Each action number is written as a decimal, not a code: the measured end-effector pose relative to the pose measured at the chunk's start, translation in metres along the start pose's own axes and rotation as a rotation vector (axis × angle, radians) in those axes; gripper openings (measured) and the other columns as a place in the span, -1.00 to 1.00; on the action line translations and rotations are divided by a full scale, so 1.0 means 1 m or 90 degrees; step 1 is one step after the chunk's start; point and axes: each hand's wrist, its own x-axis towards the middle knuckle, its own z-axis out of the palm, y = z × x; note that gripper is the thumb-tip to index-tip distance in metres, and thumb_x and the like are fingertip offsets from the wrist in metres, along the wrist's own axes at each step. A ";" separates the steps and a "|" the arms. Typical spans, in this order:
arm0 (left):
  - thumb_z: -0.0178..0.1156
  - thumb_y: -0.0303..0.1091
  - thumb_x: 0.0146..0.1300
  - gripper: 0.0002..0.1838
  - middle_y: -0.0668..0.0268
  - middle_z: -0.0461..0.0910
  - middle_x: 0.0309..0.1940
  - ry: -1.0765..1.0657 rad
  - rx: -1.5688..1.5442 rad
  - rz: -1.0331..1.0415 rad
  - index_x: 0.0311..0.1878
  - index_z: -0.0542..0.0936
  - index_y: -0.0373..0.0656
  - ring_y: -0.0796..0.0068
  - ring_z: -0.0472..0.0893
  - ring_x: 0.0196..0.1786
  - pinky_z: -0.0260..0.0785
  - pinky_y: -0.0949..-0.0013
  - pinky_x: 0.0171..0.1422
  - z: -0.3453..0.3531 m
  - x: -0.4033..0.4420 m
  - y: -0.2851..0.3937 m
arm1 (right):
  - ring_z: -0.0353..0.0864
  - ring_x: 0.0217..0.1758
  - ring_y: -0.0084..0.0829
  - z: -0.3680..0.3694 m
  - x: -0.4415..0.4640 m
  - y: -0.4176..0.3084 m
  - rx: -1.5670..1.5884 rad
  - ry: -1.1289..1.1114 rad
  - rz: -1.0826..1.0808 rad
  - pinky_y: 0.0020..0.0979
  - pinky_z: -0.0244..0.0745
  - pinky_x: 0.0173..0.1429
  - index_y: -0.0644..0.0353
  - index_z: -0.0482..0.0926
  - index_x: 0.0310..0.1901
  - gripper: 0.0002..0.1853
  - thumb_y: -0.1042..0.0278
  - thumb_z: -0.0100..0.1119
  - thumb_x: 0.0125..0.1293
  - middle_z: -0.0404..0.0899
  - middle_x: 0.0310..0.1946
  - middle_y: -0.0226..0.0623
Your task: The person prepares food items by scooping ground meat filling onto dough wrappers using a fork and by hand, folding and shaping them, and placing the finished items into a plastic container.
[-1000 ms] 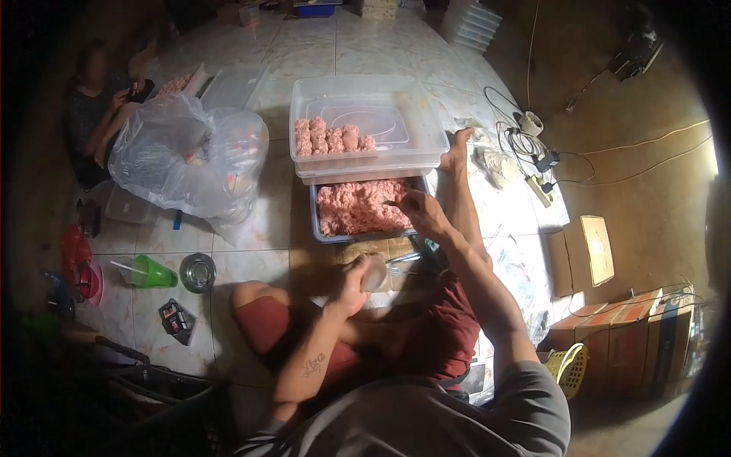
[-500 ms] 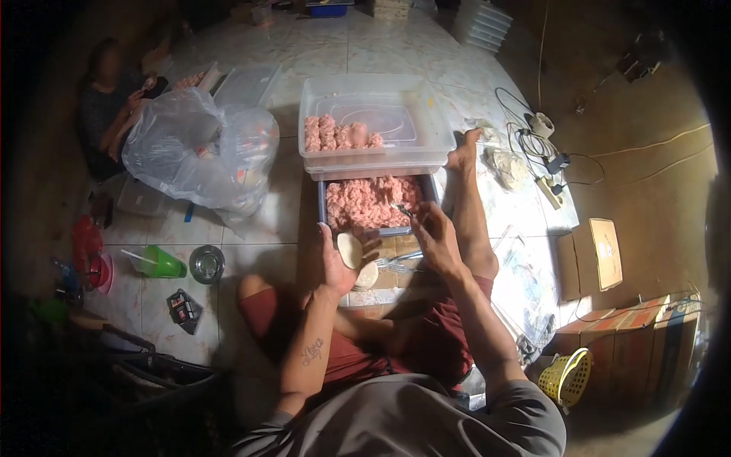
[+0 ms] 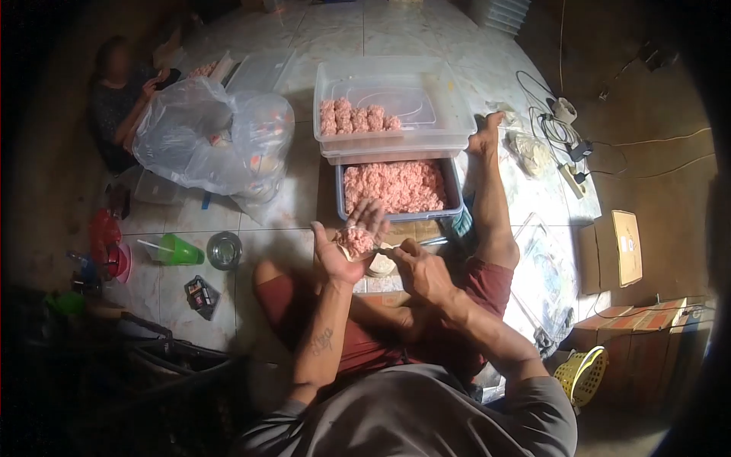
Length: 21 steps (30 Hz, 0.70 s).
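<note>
On the palm of my left hand (image 3: 339,255) lies a round, pale dough wrapper (image 3: 352,257) with a lump of pink minced meat (image 3: 356,241) on it. The fingers point away from me, stretched out. My right hand (image 3: 423,268) is closed around a thin metal utensil (image 3: 386,247), whose tip touches the wrapper's edge; its exact kind is hard to make out. Beneath my hands a stack of wrappers (image 3: 382,265) is partly hidden. Just beyond them stands a dark tub (image 3: 341,202) filled with minced meat (image 3: 396,186).
Behind the tub, clear plastic boxes (image 3: 461,126) hold rows of filled meat pieces (image 3: 354,118). Left are a plastic bag (image 3: 179,137), a green cup (image 3: 183,250) and a glass ashtray (image 3: 225,250). Cables (image 3: 560,129) lie right. A person (image 3: 122,99) sits at far left.
My right hand has come from the tub down to my left hand. Minced meat now sits on the wrapper, which was bare before. The view has shifted slightly.
</note>
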 end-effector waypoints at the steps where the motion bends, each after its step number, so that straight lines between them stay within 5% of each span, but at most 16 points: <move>1: -0.31 0.67 0.26 0.24 -0.13 0.22 0.54 0.004 -0.076 0.041 0.56 0.13 -0.42 -0.09 0.25 0.57 -0.06 -0.16 0.68 -0.008 0.000 0.006 | 0.68 -0.22 -0.03 -0.011 0.000 -0.005 -0.075 -0.047 0.032 -0.08 0.62 -0.25 0.04 0.58 0.14 -0.62 0.45 0.03 0.29 0.59 -0.12 -0.18; 5: -0.29 0.67 0.26 0.21 -0.08 0.17 0.58 0.006 -0.111 0.120 0.58 0.14 -0.32 -0.02 0.17 0.62 -0.14 -0.16 0.70 -0.021 -0.008 0.017 | 0.70 -0.15 -0.01 -0.037 -0.006 -0.027 -0.064 -0.109 0.105 -0.06 0.62 -0.20 0.10 0.57 0.11 -0.66 0.46 0.03 0.31 0.58 -0.12 -0.07; 7: -0.32 0.72 0.21 0.23 -0.01 0.11 0.62 0.028 0.002 0.084 0.60 0.15 -0.23 -0.01 0.10 0.65 -0.16 -0.20 0.69 -0.011 -0.006 0.006 | 0.69 -0.11 0.09 -0.014 -0.007 -0.022 0.075 0.084 0.088 -0.04 0.62 -0.15 0.16 0.60 0.08 -0.68 0.51 0.06 0.30 0.61 -0.08 0.02; 8: -0.30 0.75 0.17 0.27 -0.03 0.11 0.61 -0.017 0.006 0.002 0.59 0.15 -0.26 -0.04 0.12 0.63 -0.11 -0.20 0.68 -0.005 -0.003 -0.003 | 0.68 -0.13 0.17 0.002 -0.004 -0.025 0.095 0.098 0.019 -0.02 0.62 -0.14 0.20 0.63 0.05 -0.69 0.54 0.06 0.31 0.63 -0.03 0.08; 12: -0.36 0.74 0.20 0.30 -0.16 0.15 0.56 0.129 0.035 -0.034 0.57 0.13 -0.39 -0.11 0.19 0.60 -0.01 -0.17 0.66 -0.017 -0.001 0.015 | 0.70 -0.12 0.11 -0.027 -0.008 -0.020 0.032 -0.118 0.116 -0.02 0.63 -0.14 0.15 0.66 0.07 -0.69 0.50 0.03 0.36 0.64 0.01 0.07; 14: -0.43 0.72 0.23 0.31 -0.25 0.25 0.49 0.141 0.085 -0.139 0.52 0.17 -0.50 -0.17 0.30 0.53 0.10 -0.17 0.62 -0.012 -0.006 0.020 | 0.69 -0.20 0.12 -0.037 0.000 -0.018 0.082 0.021 0.033 -0.02 0.64 -0.22 0.04 0.64 0.12 -0.68 0.42 0.06 0.38 0.63 -0.06 0.05; 16: -0.39 0.73 0.22 0.31 -0.28 0.33 0.43 0.084 0.143 -0.228 0.49 0.22 -0.51 -0.18 0.37 0.48 0.20 -0.16 0.57 0.000 -0.003 0.014 | 0.65 -0.17 0.06 -0.019 0.007 0.016 0.001 -0.011 -0.003 -0.08 0.58 -0.14 0.13 0.66 0.01 -0.77 0.45 0.12 0.36 0.55 -0.24 -0.09; 21: -0.25 0.64 0.30 0.12 -0.22 0.46 0.34 0.164 0.195 -0.217 0.29 0.47 -0.42 -0.08 0.54 0.33 0.42 -0.05 0.42 -0.009 -0.002 0.020 | 0.65 -0.14 0.10 -0.042 0.002 0.003 -0.006 0.032 0.031 -0.04 0.58 -0.11 0.13 0.66 0.03 -0.76 0.45 0.11 0.39 0.59 -0.17 -0.01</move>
